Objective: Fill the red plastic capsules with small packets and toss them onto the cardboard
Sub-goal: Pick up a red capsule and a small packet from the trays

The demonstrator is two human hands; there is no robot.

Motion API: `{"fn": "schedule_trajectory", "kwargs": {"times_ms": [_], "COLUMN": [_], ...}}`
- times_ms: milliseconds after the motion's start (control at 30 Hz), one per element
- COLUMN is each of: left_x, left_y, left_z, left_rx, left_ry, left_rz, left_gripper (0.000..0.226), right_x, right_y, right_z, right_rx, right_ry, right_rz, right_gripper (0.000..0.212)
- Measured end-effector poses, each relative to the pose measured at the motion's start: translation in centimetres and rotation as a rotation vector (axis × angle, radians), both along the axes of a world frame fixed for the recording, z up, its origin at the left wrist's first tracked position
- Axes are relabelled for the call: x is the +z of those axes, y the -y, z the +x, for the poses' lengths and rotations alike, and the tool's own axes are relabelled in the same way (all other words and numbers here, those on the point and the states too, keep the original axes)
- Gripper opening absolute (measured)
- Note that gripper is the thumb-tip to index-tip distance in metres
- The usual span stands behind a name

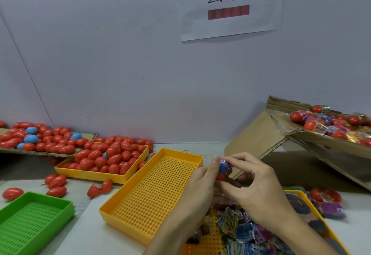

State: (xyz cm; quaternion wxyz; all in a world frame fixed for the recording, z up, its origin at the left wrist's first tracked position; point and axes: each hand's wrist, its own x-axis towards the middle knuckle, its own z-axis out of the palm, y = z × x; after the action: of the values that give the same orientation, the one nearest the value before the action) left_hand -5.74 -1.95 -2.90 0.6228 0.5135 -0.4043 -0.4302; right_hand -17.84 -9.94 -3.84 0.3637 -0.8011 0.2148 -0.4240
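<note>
A pale desk carries the work, backed by a plain grey-white wall with a printed paper sign taped high up. Nearest lie a green perforated tray at the left, an empty yellow tray in the middle, and a yellow tray of small packets under the wrists. Above it, the left hand grips a red capsule half from the side, thumb up, while the right hand pinches a blue packet with curled fingers at the capsule's mouth. Loose red capsules lie on the desk at left. Farther back, another yellow tray is heaped with capsules, a flat cardboard sheet holds more, and a tilted cardboard box at right holds capsules and packets.
</note>
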Motion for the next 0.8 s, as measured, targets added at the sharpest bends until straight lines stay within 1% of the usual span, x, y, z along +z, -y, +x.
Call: {"fn": "schedule_trajectory", "kwargs": {"times_ms": [100, 267, 667, 800], "left_x": [-0.2, -0.7, -0.8, -0.8], "left_y": [0.2, 0.5, 0.7, 0.9], "left_z": [-0.4, -0.6, -1.1, -1.4], "left_rx": [0.004, 0.064, 0.123, 0.154], "left_ry": [-0.056, -0.089, -0.018, -0.009], "left_rz": [-0.013, -0.027, -0.028, -0.028], "left_gripper": [0.045, 0.046, 0.049, 0.057], "right_x": [0.1, -0.2, -0.6, -1.0], "right_y": [-0.1, 0.0, 0.0, -0.1], "right_z": [0.0, 0.2, 0.4, 0.7], "right_rx": [0.005, -0.037, 0.018, 0.017], "right_ry": [-0.003, -0.014, 0.057, 0.097], "right_rz": [-0.014, -0.028, 0.07, 0.092], "right_gripper": [0.043, 0.047, 0.047, 0.049]}}
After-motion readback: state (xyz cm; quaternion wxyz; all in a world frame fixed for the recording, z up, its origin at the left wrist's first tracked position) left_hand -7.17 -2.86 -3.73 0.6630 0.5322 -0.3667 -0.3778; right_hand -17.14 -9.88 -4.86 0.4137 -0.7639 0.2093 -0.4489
